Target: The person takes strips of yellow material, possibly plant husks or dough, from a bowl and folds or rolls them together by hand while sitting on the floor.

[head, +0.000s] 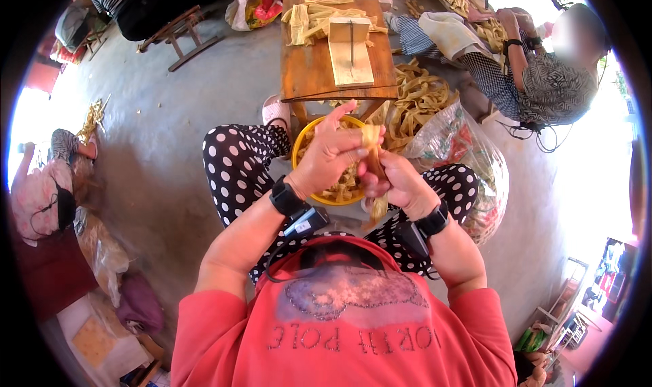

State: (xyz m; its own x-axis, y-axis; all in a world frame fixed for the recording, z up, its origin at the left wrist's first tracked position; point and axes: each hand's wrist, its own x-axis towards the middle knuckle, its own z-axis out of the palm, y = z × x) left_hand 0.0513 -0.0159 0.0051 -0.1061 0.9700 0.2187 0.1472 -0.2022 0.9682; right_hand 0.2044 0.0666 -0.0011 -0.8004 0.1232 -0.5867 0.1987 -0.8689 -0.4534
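Observation:
Both my hands meet over a yellow plastic tub [298, 147] that holds several folded pieces [346, 186] of pale strip. Between the fingers of my left hand [326, 155] is the folded upper end of a flat yellowish strip [372, 137], probably dried plant material. My left index finger points outward, away from the fold. Lower on the same strip, my right hand [405, 181] pinches it, its fingers partly blurred. A loose tail [378, 211] hangs below my right hand.
Ahead stands a wooden stool [305, 76] with a strip bundle [326, 15] and a pale board bearing a thin dark rod [351, 46]. Coiled strips [417, 97] and a clear plastic bag [473, 168] lie to the right. Seated people [555, 86] are at both sides.

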